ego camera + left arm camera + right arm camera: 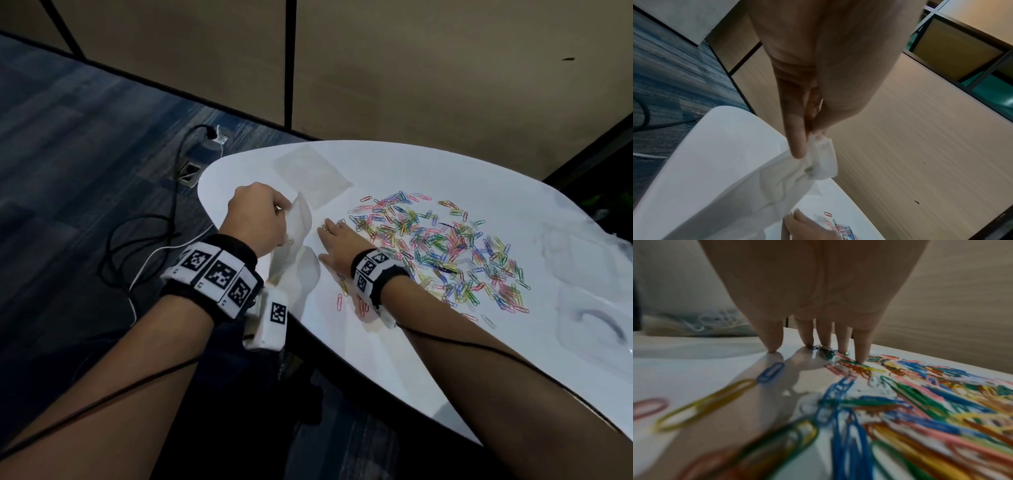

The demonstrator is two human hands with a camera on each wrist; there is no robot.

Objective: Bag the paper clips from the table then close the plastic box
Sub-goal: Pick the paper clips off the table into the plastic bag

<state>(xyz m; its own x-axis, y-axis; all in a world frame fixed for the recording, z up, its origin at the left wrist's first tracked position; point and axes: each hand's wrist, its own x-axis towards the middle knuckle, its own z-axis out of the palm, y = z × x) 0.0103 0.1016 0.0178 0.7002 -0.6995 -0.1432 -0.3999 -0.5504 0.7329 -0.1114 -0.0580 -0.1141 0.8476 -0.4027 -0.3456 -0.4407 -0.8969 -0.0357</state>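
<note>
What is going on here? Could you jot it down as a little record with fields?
Left hand: pinches the top edge of a clear plastic bag, lifted at the table's edge
Right hand: fingers straight, flat on the table, beside the clips
Paper clips: coloured, spread loose over the table; none visibly bagged
Second bag: lies flat, farther back
Plastic box: clear, at the right edge; blurred

Paper clips [442, 253] lie spread across the middle of the desk [394, 359]. At their left edge the right hand [337, 245] lies flat on the desk; left of it the left hand [257, 219] holds a bag [296, 236] above the desk edge. Behind, a second bag [313, 171] lies flat. Right of the clips sits what may be the box [589, 274].
</note>
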